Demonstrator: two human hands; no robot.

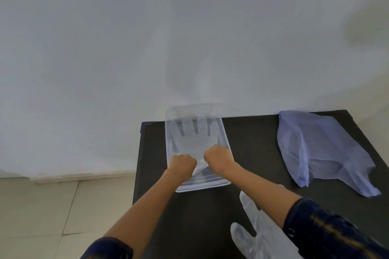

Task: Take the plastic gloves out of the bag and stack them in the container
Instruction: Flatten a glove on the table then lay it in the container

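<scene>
A clear plastic container stands on the black table, its far end against the wall. Inside it lies a transparent plastic glove, fingers pointing away from me. My left hand and my right hand are both fisted at the glove's cuff end, inside the container's near half, pinching the plastic between them. Another clear glove lies flat on the table near me, partly under my right forearm. A pale blue plastic bag lies crumpled at the right.
The white wall rises directly behind the table. The table's left edge drops to a tiled floor. Bare black tabletop shows between the container and the blue bag.
</scene>
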